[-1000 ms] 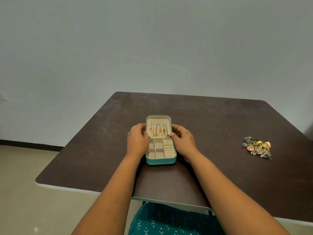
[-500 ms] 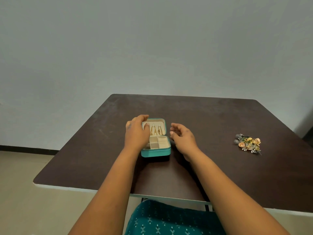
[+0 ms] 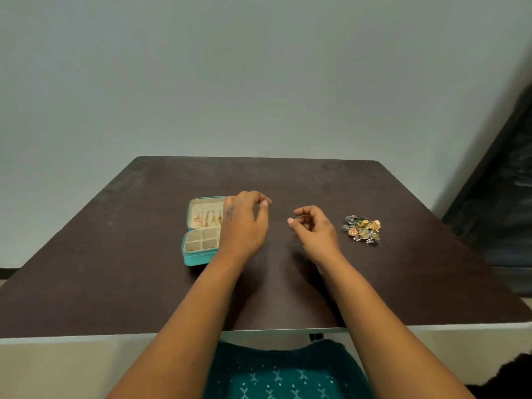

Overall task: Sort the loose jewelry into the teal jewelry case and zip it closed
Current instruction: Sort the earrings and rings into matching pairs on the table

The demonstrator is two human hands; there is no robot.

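Both hands left the teal case; my left hand and right hand now hover w/ loose fingers, holding nothing. Case lies open at 9 o'clock, loose jewelry at 3, so sorting can begin.

The teal jewelry case lies open at centre-left of the frame, lid laid back flat, its cream lining showing. Gold pieces hang in a row inside the lid; the lower half is split into small square compartments. The loose jewelry, a gold-and-silver heap, sits centre-right, well apart from the case.
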